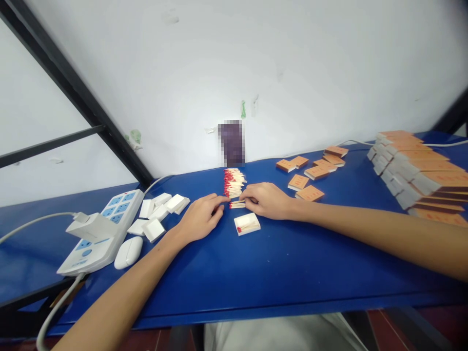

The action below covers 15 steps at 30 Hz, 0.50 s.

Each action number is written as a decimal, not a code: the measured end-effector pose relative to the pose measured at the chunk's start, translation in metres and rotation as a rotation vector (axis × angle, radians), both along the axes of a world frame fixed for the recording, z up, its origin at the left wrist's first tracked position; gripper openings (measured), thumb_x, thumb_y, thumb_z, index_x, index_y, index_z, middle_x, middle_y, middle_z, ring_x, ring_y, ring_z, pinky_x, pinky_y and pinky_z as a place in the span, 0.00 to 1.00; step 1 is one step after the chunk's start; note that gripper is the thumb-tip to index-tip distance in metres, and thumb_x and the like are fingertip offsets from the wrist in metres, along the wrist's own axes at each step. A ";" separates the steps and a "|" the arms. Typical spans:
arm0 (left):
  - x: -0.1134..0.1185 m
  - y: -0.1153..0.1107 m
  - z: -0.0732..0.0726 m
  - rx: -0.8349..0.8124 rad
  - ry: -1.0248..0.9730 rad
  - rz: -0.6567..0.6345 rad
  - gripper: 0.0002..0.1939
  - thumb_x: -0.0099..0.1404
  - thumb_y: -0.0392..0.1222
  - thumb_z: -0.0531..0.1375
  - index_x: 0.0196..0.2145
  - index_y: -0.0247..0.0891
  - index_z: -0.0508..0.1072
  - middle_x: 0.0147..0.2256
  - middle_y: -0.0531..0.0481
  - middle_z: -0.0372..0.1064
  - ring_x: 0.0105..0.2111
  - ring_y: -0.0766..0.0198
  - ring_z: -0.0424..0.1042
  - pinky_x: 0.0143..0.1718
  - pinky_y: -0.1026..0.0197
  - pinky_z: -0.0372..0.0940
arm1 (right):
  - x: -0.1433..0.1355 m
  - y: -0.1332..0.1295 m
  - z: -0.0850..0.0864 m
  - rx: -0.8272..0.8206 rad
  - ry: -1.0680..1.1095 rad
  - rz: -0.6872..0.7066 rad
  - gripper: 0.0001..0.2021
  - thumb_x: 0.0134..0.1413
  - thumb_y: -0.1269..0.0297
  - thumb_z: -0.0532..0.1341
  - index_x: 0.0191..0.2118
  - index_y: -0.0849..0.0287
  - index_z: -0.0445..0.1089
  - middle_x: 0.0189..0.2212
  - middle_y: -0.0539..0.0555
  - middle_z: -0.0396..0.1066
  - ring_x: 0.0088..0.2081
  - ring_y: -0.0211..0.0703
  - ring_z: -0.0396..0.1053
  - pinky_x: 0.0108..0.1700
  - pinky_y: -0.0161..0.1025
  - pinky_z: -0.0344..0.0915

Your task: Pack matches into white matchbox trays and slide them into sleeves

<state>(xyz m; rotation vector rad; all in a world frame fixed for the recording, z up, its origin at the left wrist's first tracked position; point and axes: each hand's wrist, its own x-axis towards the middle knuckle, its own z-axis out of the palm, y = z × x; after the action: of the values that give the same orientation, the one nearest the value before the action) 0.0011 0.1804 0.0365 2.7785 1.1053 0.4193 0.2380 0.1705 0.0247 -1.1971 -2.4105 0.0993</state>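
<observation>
A pile of red-tipped matches (234, 183) lies on the blue table, heads mostly to the left. Just in front of it, a small row of matches (237, 204) is set apart. My right hand (265, 200) has its fingers curled at the stick ends of this row, apparently pinching them. From the left, my left hand (203, 217) points its index finger at the heads; its thumb is apart and nothing shows between them. Nearer me sits a white matchbox tray (247, 219) with a few matches inside.
Several white trays (153, 229) lie at left, beside an earbud case (128, 252) and a power strip (120, 214) with a plugged-in charger. Loose orange matchbox covers (310, 193) lie at right, near stacked matchbox packs (420, 170). A pale wall (292, 73) bounds the back.
</observation>
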 end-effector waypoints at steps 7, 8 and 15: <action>0.000 0.000 0.000 0.014 0.013 0.015 0.17 0.72 0.42 0.47 0.51 0.41 0.71 0.38 0.47 0.70 0.36 0.60 0.70 0.39 0.59 0.63 | -0.001 -0.001 0.004 -0.033 -0.031 -0.135 0.10 0.56 0.67 0.55 0.39 0.56 0.74 0.34 0.51 0.75 0.32 0.39 0.68 0.32 0.35 0.53; 0.000 0.000 0.000 0.016 0.013 0.016 0.17 0.72 0.42 0.48 0.51 0.41 0.71 0.38 0.47 0.70 0.36 0.60 0.70 0.39 0.59 0.62 | -0.001 0.000 0.004 -0.044 -0.034 -0.144 0.10 0.55 0.67 0.56 0.39 0.56 0.74 0.34 0.51 0.75 0.32 0.39 0.67 0.31 0.35 0.52; 0.000 0.000 0.000 0.013 0.027 0.015 0.17 0.72 0.41 0.48 0.51 0.42 0.71 0.36 0.48 0.69 0.35 0.60 0.69 0.37 0.59 0.62 | -0.001 0.002 0.003 -0.060 -0.016 -0.137 0.10 0.55 0.65 0.56 0.39 0.54 0.74 0.32 0.49 0.74 0.30 0.38 0.66 0.30 0.35 0.51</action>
<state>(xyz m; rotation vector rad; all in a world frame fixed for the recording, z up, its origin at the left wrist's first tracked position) 0.0012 0.1805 0.0369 2.7966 1.1335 0.3928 0.2366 0.1723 0.0277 -1.3913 -2.3457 0.1208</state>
